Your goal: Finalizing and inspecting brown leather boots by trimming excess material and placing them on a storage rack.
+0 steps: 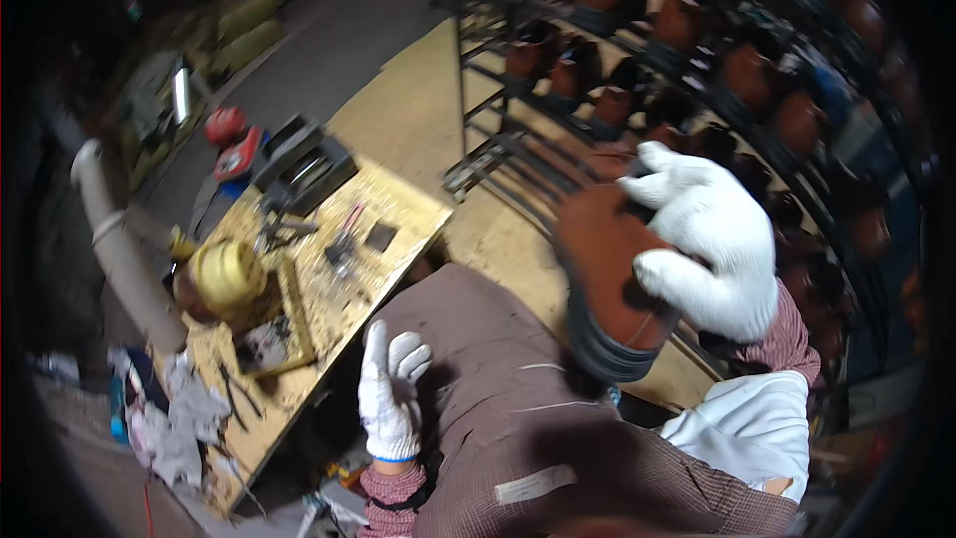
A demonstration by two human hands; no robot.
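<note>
My right hand (709, 249), in a white knit glove, grips a rounded reddish-brown piece (607, 269) with a dark grey ribbed band at its lower edge, held up in front of a black metal rack (518, 154). My left hand (390, 389), also in a white glove, hangs free at my side with its fingers spread, holding nothing. It is beside my brown checked clothing (498, 389) and near the edge of a wooden workbench (329, 309).
The rack holds several similar reddish-brown pieces (612, 105) on its bars. The workbench carries a yellow roll (227, 274), a black case (304, 169), small hand tools (344, 239) and grey rags (184, 408). A pale pipe (119, 239) runs past its left. Plywood sheets cover the floor.
</note>
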